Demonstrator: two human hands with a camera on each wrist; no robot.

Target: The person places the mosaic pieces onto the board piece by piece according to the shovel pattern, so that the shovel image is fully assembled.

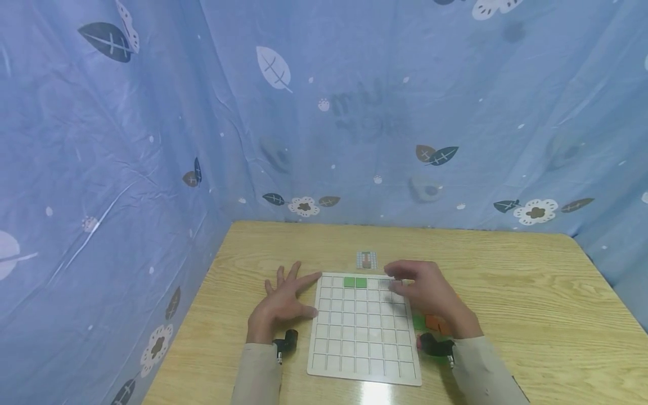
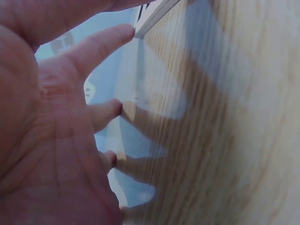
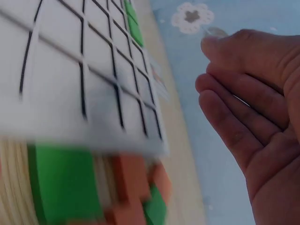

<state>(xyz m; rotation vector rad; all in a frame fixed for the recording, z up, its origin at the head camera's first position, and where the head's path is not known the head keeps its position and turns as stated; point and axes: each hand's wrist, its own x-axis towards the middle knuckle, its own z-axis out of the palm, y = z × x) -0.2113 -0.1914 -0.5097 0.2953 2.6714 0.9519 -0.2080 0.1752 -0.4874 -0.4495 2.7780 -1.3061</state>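
Observation:
A white square board (image 1: 361,334) marked with a grid lies on the table. Two green tiles (image 1: 355,282) sit side by side in its far row. My left hand (image 1: 283,301) has its fingers spread, with thumb and index fingertips at the board's left edge; the other fingertips rest on the tabletop in the left wrist view. Over the board's far right corner hovers my right hand (image 1: 425,287), its fingers loosely bent. The right wrist view shows a gap between thumb and fingers, with nothing held there.
Right of the board, partly under my right arm, lie several orange pieces (image 1: 435,323) and green pieces (image 3: 65,183). A small card (image 1: 367,260) with a printed grid picture lies beyond the board's far edge. Blue patterned curtains (image 1: 354,112) enclose the wooden table (image 1: 531,292) at the back and sides.

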